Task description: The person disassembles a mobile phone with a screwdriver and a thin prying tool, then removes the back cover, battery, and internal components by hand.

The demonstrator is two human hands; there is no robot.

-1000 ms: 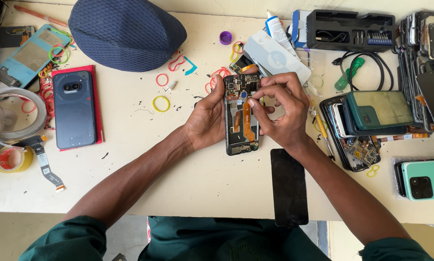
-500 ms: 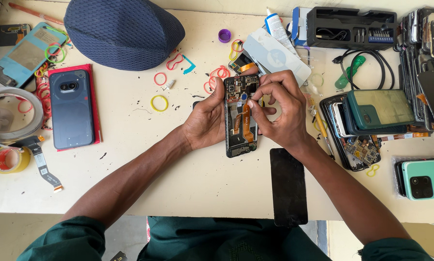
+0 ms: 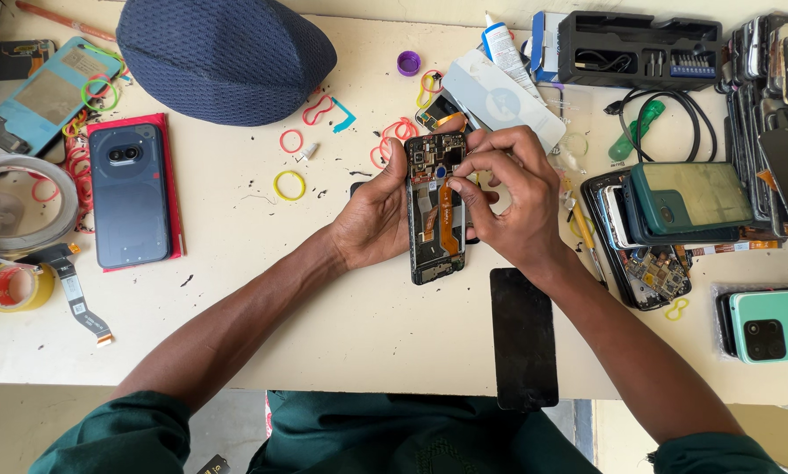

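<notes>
Both our hands work on an opened phone (image 3: 435,209) near the middle of the tabletop (image 3: 341,325).

Our left hand (image 3: 378,211) has its grip closed round the phone's left edge, while our right hand (image 3: 510,197) pinches narrowly over its upper innards. Just below the right wrist lies a black screen panel (image 3: 523,338). A stack of phones (image 3: 675,211) crowds the right; a blue cap (image 3: 223,54) and scattered rubber bands (image 3: 290,184) lie above left.
</notes>
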